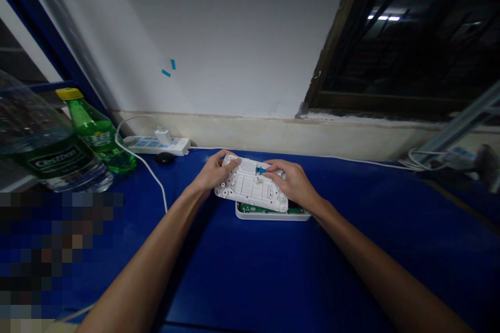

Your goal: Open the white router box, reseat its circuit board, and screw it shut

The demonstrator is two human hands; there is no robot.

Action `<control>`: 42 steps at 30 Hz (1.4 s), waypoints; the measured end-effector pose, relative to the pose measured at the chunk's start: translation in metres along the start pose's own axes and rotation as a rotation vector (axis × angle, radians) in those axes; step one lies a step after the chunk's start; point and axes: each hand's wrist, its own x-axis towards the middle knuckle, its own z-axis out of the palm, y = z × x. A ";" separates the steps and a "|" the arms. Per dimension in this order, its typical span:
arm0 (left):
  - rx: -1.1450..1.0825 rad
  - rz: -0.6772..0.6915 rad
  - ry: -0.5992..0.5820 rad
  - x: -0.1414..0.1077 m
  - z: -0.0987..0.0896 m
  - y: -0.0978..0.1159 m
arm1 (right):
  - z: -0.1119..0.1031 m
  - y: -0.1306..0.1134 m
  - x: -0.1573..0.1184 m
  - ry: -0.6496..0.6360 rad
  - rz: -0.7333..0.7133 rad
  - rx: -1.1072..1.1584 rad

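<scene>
My left hand (216, 172) grips the upper left edge of a white perforated plastic cover (250, 188), with the thumb lying on its face. The cover is tilted above a white shallow housing (273, 216), in which part of a green circuit board (252, 208) shows. At the cover's upper right, my right hand (291, 181) pinches a small blue piece (260, 170) between thumb and finger. That piece touches the cover's face, but its exact kind is too small to tell. Much of the board is hidden under the cover.
On the blue table (250, 276) at left stand a large clear bottle (58, 156) and a green bottle (97, 132). A power strip (179, 146) with a plugged-in charger (163, 137) and a black mouse-like object (164, 158) lie by the wall. A white cable (150, 169) trails forward.
</scene>
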 end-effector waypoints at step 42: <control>-0.052 0.223 -0.207 -0.016 0.096 0.055 | -0.119 0.033 -0.022 0.335 0.620 0.334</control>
